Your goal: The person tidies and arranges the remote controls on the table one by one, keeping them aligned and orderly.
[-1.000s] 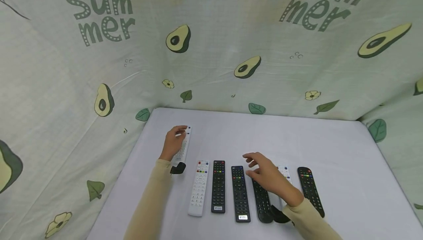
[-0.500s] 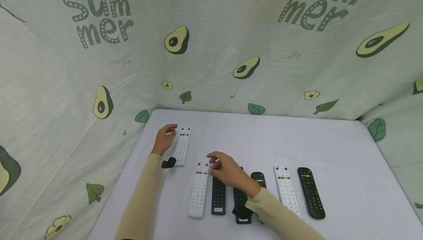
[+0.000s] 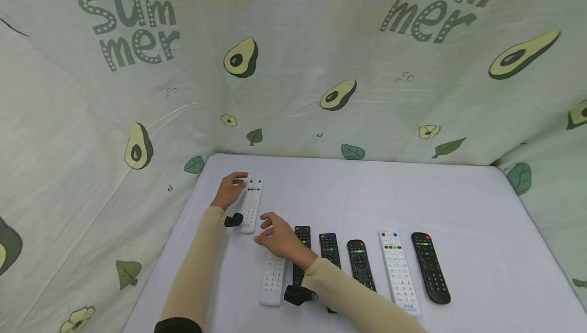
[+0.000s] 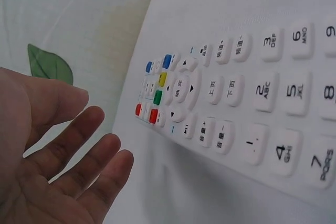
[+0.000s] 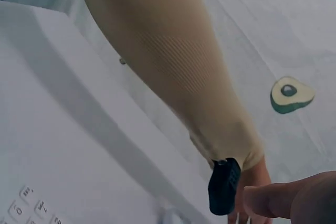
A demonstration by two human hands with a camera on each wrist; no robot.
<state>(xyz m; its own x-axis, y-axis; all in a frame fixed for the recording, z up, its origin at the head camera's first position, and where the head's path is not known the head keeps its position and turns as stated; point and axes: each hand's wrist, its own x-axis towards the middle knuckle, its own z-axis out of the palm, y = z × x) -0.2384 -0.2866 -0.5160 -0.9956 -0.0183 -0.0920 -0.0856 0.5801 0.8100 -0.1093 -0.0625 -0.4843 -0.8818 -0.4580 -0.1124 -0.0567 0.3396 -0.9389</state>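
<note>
My left hand (image 3: 230, 190) hovers just left of a white remote control (image 3: 251, 208) at the table's left side. In the left wrist view its loosely bent fingers (image 4: 86, 150) stay apart from the remote's coloured-button end (image 4: 157, 90). My right hand (image 3: 279, 238) is over the upper end of a second white remote control (image 3: 272, 282), hiding its top, with fingers loosely bent and nothing between them. Only a finger or thumb of it (image 5: 289, 200) shows in the right wrist view. To its right lies a black remote control (image 3: 302, 236), partly covered by the forearm.
Further right in the row lie a black remote (image 3: 329, 246), another black one (image 3: 360, 261), a white remote (image 3: 398, 272) and a rounded black remote (image 3: 430, 266). A white cloth covers the table (image 3: 367, 190). Behind it hangs a printed curtain (image 3: 293, 68).
My right hand has moved left across the row, from above the right-hand remotes to the white one. My left hand has drawn left, off the far white remote, which has stayed put.
</note>
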